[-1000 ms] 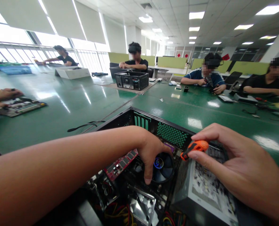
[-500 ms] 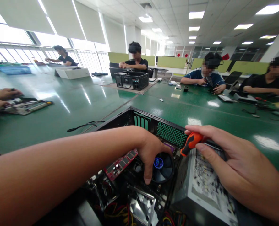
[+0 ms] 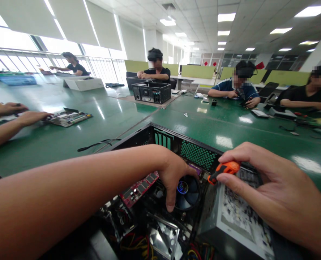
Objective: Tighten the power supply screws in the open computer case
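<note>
Reaching into a black computer case, my left hand grips a round black cooling fan with a blue hub. The thumb lies on the near side and the fingers curl over the far side, partly hidden. My right hand pinches the orange and black handle of a screwdriver between thumb and fingers, above the case's right side. The shaft and tip cannot be made out. Left of the fan stands a red circuit board. A metal box with a worn label lies below my right hand.
A silver metal bracket and coloured wires lie inside the case. A black cable rests on the green table. At the left, a co-worker's hands touch a circuit board. Across the table, a person works at another computer case.
My right hand has shifted slightly right and the screwdriver handle lies more level. My left hand stays on the fan. The co-worker's circuit board at the left has slid right.
</note>
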Demonstrator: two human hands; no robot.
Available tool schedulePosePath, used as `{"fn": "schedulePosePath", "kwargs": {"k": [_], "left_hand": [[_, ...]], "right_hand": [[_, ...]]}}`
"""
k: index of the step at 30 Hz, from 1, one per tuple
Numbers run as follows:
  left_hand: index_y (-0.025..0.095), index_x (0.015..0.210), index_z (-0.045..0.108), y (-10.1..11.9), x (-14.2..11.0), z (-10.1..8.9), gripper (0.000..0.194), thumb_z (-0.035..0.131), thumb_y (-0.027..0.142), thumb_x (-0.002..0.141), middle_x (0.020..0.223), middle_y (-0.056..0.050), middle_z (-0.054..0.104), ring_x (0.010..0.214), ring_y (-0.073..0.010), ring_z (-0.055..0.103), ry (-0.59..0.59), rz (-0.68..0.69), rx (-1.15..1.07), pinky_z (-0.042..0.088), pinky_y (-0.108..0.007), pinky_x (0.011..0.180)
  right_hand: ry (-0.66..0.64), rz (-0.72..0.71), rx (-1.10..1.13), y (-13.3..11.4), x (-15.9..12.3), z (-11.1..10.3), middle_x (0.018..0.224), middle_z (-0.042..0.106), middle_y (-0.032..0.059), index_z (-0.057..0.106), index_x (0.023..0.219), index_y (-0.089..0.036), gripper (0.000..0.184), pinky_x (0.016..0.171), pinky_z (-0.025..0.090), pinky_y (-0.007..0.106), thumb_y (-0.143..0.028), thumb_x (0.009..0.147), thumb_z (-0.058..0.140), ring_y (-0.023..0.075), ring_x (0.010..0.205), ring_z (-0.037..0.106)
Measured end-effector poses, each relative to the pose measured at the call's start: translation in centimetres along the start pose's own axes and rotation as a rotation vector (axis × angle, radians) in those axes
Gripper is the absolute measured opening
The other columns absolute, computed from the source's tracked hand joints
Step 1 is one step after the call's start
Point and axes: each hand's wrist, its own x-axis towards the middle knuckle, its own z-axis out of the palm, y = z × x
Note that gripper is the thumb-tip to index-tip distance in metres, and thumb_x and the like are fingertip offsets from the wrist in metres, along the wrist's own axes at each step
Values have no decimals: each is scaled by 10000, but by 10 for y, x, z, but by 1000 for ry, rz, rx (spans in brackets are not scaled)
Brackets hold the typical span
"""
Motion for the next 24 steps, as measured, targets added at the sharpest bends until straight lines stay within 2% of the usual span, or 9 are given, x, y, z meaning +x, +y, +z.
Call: {"fn": "schedulePosePath", "kwargs": {"k": [8,13,15,18,20,24], "left_hand": [[260,1375,323,-4,3,2,1100,784,350,380,1346,-66,462,1200,-327,440,8,0,-31,368,-401,972],[241,1361,348,-3,1,0,1076,790,334,384,1329,-59,480,1180,-300,463,-3,31,-44,372,-370,971],[230,1338,383,-4,2,-1,1021,791,376,413,1293,-53,509,1161,-283,478,29,78,-53,381,-352,959],[227,1235,500,-7,6,-5,825,775,409,479,1182,-32,583,1069,-249,534,144,165,-34,413,-324,906],[220,1095,602,-7,8,-8,594,753,341,534,1047,-18,640,941,-216,580,222,208,56,442,-295,826],[197,815,671,1,6,-14,193,650,271,638,714,17,642,647,-147,576,288,187,151,432,-244,575]], "right_hand": [[-5,1,-15,3,-1,-1,922,637,11,593,969,-283,177,657,469,300,-350,807,571,201,821,613],[-8,-8,-4,3,0,1,947,634,15,597,975,-288,178,666,474,308,-349,811,565,206,836,612],[-10,-7,-2,3,-1,1,940,634,10,596,974,-289,176,672,472,305,-344,809,568,204,837,611],[-8,-18,6,2,-2,0,931,628,7,587,977,-289,173,676,465,300,-340,813,566,199,832,607],[-8,-26,12,2,-2,-1,932,623,5,577,983,-291,172,679,460,301,-335,816,564,197,832,603],[-20,-23,23,3,-1,-1,938,621,6,572,989,-290,175,687,460,303,-326,817,565,197,842,599]]}}
